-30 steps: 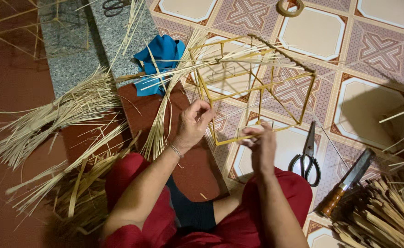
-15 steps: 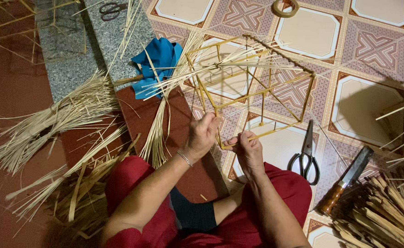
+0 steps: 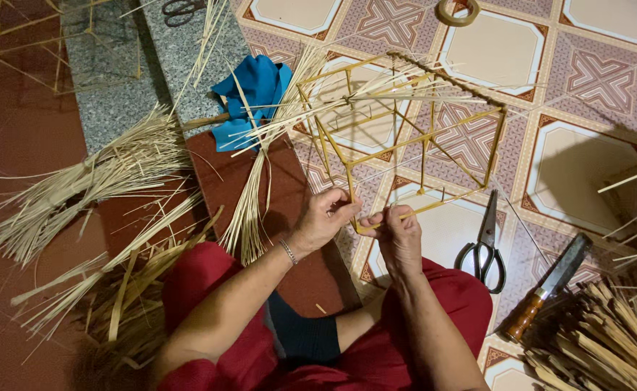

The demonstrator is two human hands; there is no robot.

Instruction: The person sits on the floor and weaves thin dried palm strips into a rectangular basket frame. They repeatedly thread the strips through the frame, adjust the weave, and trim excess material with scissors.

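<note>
At the left of the frame lie loose bamboo strips (image 3: 94, 181), and a blue cloth (image 3: 249, 98) is above the middle. In the lower middle the left hand (image 3: 325, 217) and the right hand (image 3: 398, 232) both pinch the near corner of a bamboo frame (image 3: 405, 123). This box of thin yellow sticks stands on the tiled floor (image 3: 586, 166) with its long axis towards the upper right, and at the joint there is maybe a thin binding.
</note>
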